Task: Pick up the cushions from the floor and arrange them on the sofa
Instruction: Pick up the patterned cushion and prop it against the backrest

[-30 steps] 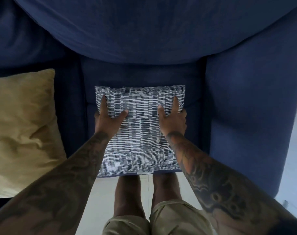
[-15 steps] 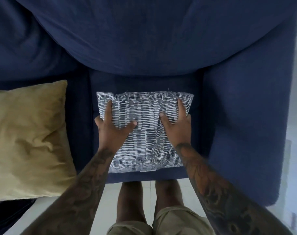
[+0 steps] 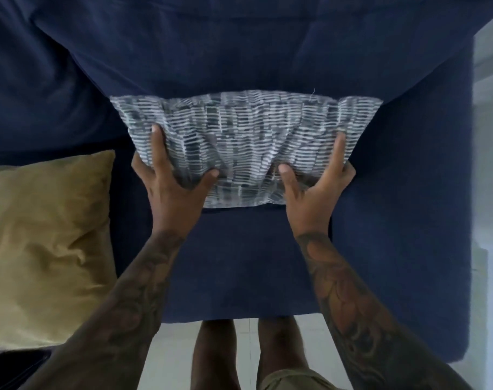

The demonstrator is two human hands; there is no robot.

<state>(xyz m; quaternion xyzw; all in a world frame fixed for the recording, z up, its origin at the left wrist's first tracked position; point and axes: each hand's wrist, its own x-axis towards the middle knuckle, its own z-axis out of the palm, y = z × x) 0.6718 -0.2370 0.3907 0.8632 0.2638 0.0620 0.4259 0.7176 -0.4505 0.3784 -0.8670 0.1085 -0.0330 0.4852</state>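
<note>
Centre of the frame: I am holding the patterned cushion (image 3: 243,136) here, grey with white dashes, over the seat of the navy sofa (image 3: 253,263).
Cushion position: it is standing with its top edge lying against the sofa's back cushion (image 3: 239,46), and its lower edge is sitting just above the bare seat; I cannot tell whether it is touching the seat.
Cushion shape: the fabric is bunching and creasing between my two grips, and the top corners are flaring outward.
Left hand (image 3: 172,190): I am gripping the cushion's lower left edge, thumb pressing on the front face, index finger lying up along the side, the other fingers wrapping behind.
Right hand (image 3: 314,192): I am gripping the lower right edge the same way, thumb on the front, index finger running up the side, so both hands are closing on the cushion.
Forearms: both are reaching up from the bottom of the frame, bare and tattooed.
Left of the frame: a mustard cushion (image 3: 42,243) is lying on the sofa, beside my left arm and apart from the patterned one.
Right of the frame: the sofa's armrest (image 3: 408,220) is running down beside my right hand.
Bottom centre: my legs (image 3: 245,356) are standing on the pale floor (image 3: 169,347), against the sofa's front edge.
</note>
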